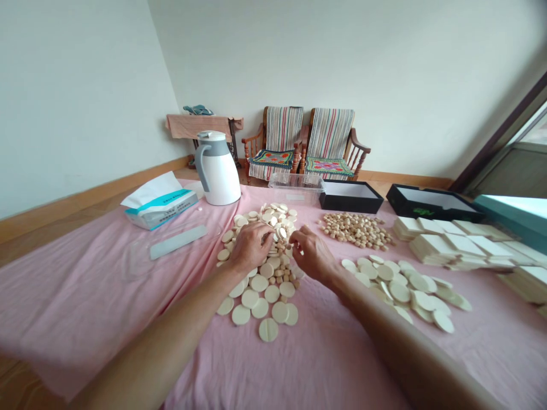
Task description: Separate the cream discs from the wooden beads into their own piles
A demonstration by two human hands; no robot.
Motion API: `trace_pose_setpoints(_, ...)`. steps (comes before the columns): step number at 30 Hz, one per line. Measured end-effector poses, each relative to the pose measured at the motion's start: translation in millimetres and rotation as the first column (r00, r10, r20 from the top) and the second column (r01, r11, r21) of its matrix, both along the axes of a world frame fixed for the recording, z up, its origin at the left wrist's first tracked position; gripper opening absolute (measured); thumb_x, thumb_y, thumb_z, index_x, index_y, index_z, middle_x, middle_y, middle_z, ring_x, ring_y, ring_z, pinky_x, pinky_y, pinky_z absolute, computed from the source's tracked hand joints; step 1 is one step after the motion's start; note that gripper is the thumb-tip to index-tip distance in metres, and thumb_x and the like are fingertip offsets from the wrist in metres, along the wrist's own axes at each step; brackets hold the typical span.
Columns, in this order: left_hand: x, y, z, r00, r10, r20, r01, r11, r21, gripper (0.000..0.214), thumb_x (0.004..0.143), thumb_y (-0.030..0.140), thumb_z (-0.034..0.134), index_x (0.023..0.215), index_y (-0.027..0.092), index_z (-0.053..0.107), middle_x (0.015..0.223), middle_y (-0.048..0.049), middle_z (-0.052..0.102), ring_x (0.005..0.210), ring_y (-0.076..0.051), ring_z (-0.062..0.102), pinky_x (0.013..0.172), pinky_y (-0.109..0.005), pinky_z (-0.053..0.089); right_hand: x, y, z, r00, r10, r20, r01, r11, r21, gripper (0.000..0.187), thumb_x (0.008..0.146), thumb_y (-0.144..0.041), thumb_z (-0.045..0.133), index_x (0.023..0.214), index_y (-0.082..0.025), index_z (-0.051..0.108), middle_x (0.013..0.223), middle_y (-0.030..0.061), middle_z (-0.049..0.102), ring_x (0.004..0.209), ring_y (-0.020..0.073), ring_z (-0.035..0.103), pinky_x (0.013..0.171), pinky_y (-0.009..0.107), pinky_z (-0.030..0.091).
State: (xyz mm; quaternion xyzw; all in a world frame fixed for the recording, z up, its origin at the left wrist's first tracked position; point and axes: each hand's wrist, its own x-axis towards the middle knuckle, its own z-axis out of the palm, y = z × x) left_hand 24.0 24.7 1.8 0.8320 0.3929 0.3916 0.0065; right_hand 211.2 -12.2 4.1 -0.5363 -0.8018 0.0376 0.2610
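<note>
A mixed pile of round wooden discs and small wooden cubes lies on the pink cloth in front of me. My left hand is over the left side of this pile, its fingers curled and drawn together; what they hold, if anything, is hidden. At the pile's right edge, my right hand has its fingers bent into a pinch, and I cannot make out anything between them. One pale disc shows in the gap between the two hands.
Right of the pile lie a heap of small wooden pieces, more discs and stacked square wooden tiles. Behind stand a clear plastic box and black trays. At left are a white jug, a tissue pack and a pale strip.
</note>
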Motion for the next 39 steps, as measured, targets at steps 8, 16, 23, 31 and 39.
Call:
trace_pose_setpoints(8,0,2,-1.4,1.0,0.01,0.007,-0.01,1.0,0.009,0.013,0.081,0.012,0.055,0.083,0.019,0.066,0.085,-0.0037,0.069,0.085,-0.019,0.063,0.079,-0.031,0.048,62,18,11.9,0.894,-0.423,0.144,0.424,0.905,0.027,0.027,0.079,-0.004,0.044,0.093,-0.012,0.064,0.094,0.0115,0.057,0.073,0.0166,0.055,0.06,0.025,0.035)
trace_pose_setpoints(16,0,1,-0.8,1.0,0.006,-0.002,-0.006,1.0,0.0,0.013,0.081,0.011,0.055,0.083,0.018,0.066,0.085,-0.0039,0.069,0.085,-0.019,0.063,0.08,-0.032,0.048,38,34,18.2,0.891,-0.161,0.425,0.205,0.977,-0.059,0.038,0.082,0.002,0.039,0.104,-0.015,0.065,0.103,0.0115,0.063,0.097,0.0198,0.056,0.08,0.027,0.04)
trace_pose_setpoints(23,0,1,-1.2,1.0,0.003,-0.002,-0.003,1.0,0.015,0.013,0.08,0.012,0.055,0.082,0.019,0.065,0.083,-0.0043,0.069,0.084,-0.019,0.063,0.079,-0.033,0.048,15,50,8.9,0.853,-0.133,0.505,0.197,0.977,-0.076,0.028,0.082,-0.002,0.045,0.099,-0.012,0.065,0.102,0.0152,0.062,0.097,0.0247,0.056,0.079,0.031,0.041)
trace_pose_setpoints(31,0,1,-1.4,1.0,0.004,-0.007,-0.004,1.0,0.01,0.012,0.081,0.013,0.054,0.081,0.019,0.064,0.083,-0.0036,0.069,0.085,-0.019,0.063,0.08,-0.032,0.047,50,34,30.7,0.815,-0.384,0.434,0.393,0.917,0.072,0.03,0.088,-0.009,0.037,0.096,-0.012,0.065,0.105,0.0179,0.059,0.095,0.0268,0.055,0.075,0.035,0.041)
trace_pose_setpoints(39,1,1,-0.8,1.0,0.007,-0.02,-0.007,1.0,0.007,0.013,0.081,0.013,0.054,0.082,0.019,0.065,0.083,-0.0034,0.068,0.084,-0.019,0.062,0.081,-0.032,0.047,10,-1,12.1,0.985,0.032,0.167,-0.023,0.998,-0.054,0.027,0.085,-0.009,0.047,0.103,-0.017,0.065,0.096,0.008,0.065,0.092,0.0182,0.056,0.081,0.027,0.039)
